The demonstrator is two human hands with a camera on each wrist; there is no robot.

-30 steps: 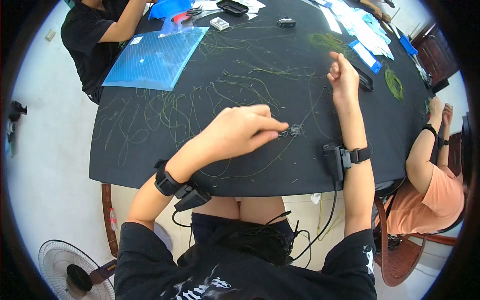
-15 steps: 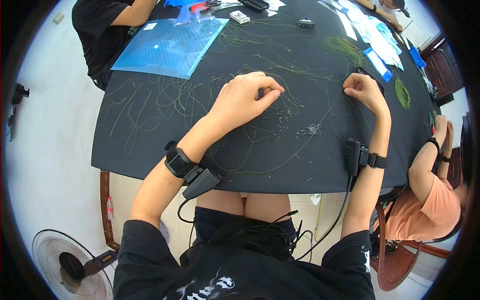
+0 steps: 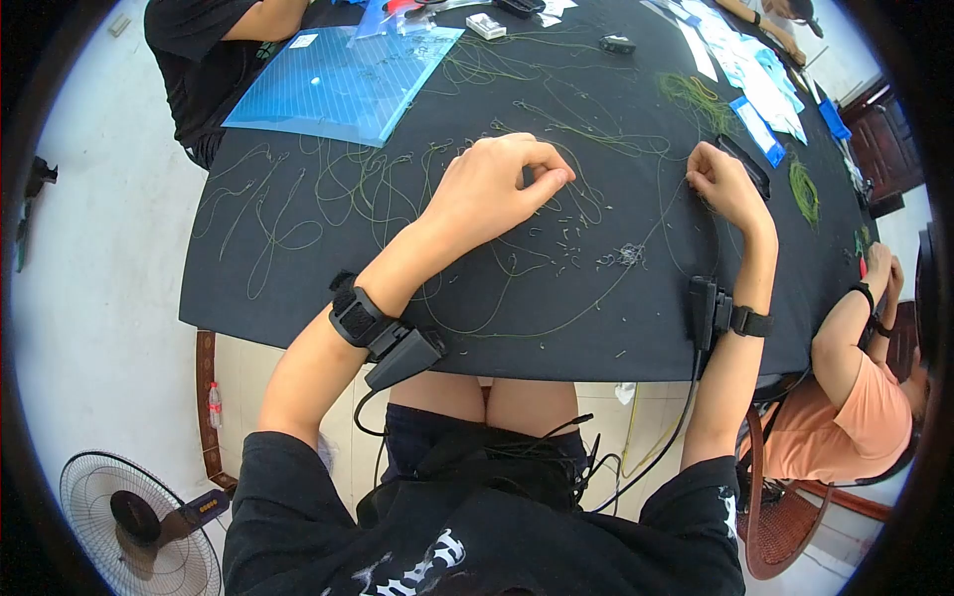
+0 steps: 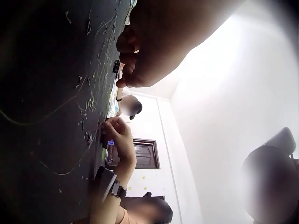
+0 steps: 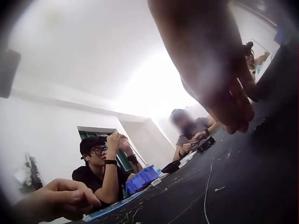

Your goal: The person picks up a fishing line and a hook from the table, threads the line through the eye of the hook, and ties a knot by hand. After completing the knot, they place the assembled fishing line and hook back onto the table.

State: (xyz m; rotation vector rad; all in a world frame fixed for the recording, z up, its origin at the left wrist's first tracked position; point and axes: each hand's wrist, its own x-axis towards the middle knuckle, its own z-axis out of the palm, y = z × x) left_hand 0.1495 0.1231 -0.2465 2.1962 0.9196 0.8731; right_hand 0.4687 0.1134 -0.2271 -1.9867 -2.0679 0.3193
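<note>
The left hand (image 3: 492,184) is above the black table (image 3: 397,298), palm down, its fingers curled and thumb and index tips together; whether anything lies between them cannot be told. To its right, the right hand (image 3: 730,184) pinches what looks like a thin line, which runs down towards a clump of small hooks (image 3: 629,255). Loose hooks (image 3: 566,243) lie between the hands, below the left fingertips. In the left wrist view the right hand (image 4: 119,135) shows beyond the clump (image 4: 88,136). The right wrist view shows the left hand (image 5: 60,198) at lower left.
Tangled green lines (image 3: 348,189) spread at the left and middle. A blue sheet (image 3: 343,84) lies at the back left. At the right are a black tray (image 3: 743,164), a blue-and-white packet (image 3: 757,129) and a green coil (image 3: 803,194). Other people sit around the table.
The left hand has moved up and away from the clump of hooks. My right hand has shifted right and bent inward, its fingers lowered. The head view has shifted slightly.
</note>
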